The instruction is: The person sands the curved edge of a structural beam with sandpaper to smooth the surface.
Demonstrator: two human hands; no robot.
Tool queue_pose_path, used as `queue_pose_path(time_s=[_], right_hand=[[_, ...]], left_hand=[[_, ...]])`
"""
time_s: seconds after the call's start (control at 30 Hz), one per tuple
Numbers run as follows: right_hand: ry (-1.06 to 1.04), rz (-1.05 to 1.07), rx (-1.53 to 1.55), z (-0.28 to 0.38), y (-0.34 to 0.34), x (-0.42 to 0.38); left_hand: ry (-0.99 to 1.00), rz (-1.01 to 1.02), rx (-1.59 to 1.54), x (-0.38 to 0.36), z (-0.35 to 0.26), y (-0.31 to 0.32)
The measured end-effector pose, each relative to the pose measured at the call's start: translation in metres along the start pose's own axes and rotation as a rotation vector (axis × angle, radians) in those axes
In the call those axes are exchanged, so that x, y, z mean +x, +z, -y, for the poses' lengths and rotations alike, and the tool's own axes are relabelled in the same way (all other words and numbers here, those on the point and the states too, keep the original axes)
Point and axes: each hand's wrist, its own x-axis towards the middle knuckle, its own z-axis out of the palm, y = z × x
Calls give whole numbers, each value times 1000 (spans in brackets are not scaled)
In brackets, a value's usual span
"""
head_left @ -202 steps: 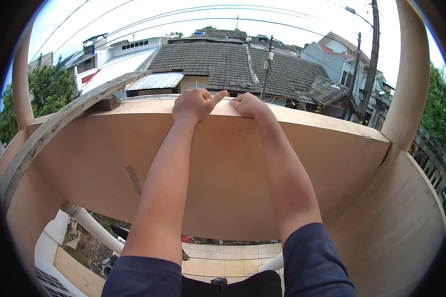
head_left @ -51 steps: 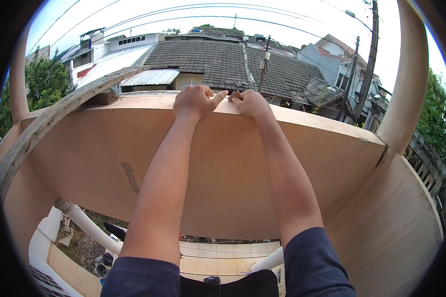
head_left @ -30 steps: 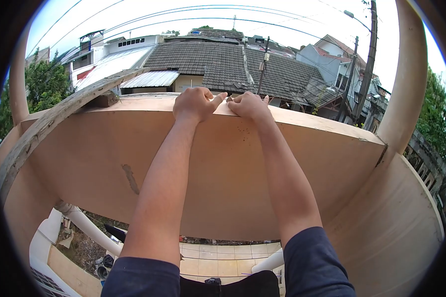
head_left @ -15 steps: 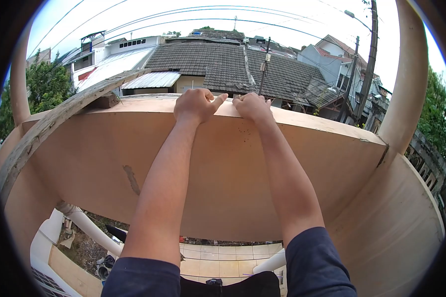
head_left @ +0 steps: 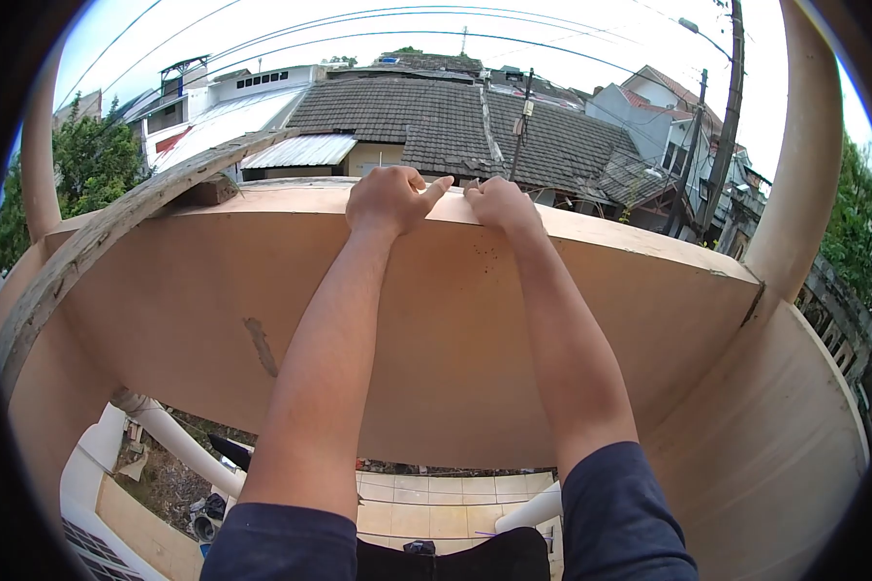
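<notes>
Both my arms reach forward to the top of a peach-coloured parapet wall (head_left: 639, 237). My left hand (head_left: 389, 198) rests at the wall's upper edge, its fingers curled in and the thumb pointing right. Close beside it, my right hand (head_left: 506, 205) is bent over the same ledge with its fingers curled. A small gap separates the thumbs. Whatever the fingers may hold is hidden behind the knuckles. Small dark specks mark the wall face below my right hand.
A weathered wooden plank (head_left: 116, 218) slopes across the left side, over a brick (head_left: 213, 191) on the ledge. Round columns (head_left: 806, 145) flank the wall. Far below lies a tiled floor (head_left: 431, 492) with a white pipe (head_left: 179, 436). Tiled roofs (head_left: 388, 107) and overhead cables stand beyond.
The view has shifted slightly, so the hands appear a little higher and further right. My right hand's fingers look more tucked in. Both hands stay at the ledge.
</notes>
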Motion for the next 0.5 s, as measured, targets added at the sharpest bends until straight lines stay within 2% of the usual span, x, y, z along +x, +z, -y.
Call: queue_pose_path(time_s=[0.07,0.1,0.17,0.2,0.27,0.33,0.4,0.5], right_hand=[[12,-191,-180,-1,6,1],[11,-192,-180,1,2,-5],[-172,-22,-98,7,-12,-20],[-173,-26,-95,4,-11,-15],[-345,32,-77,-10,-2,3],[-356,0,-49,-6,-4,-4],[-302,102,52,-2,-8,-12],[-372,104,86,-9,-3,0]], left_hand=[[-13,4,14,-2,-2,-3],[-13,2,15,-3,-3,-5],[-22,23,20,-4,-5,-8],[-18,21,23,-2,-4,-7],[-3,10,14,1,0,-1],[-1,7,12,2,-1,0],[-5,2,17,-1,-1,-2],[-28,13,23,-4,-5,-8]])
